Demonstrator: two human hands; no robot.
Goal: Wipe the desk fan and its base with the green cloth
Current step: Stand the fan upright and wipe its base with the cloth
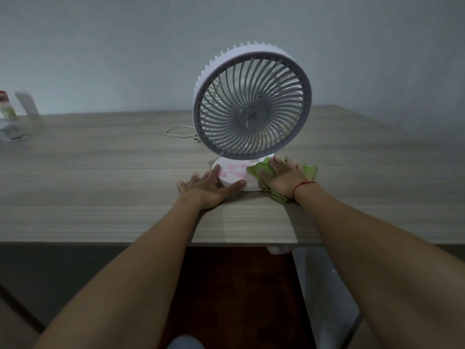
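One "K" on fan (252,104) hub

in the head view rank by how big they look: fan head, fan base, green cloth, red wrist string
1. fan head
2. fan base and green cloth: both partly covered by hands, too close to rank
3. red wrist string, smallest

In front of me runs a wood-grain desk (100,187) against a plain grey wall (100,46). At its far left edge I see a blurred bottle (7,104) with a green label, just beside a pale leaning card (27,103).
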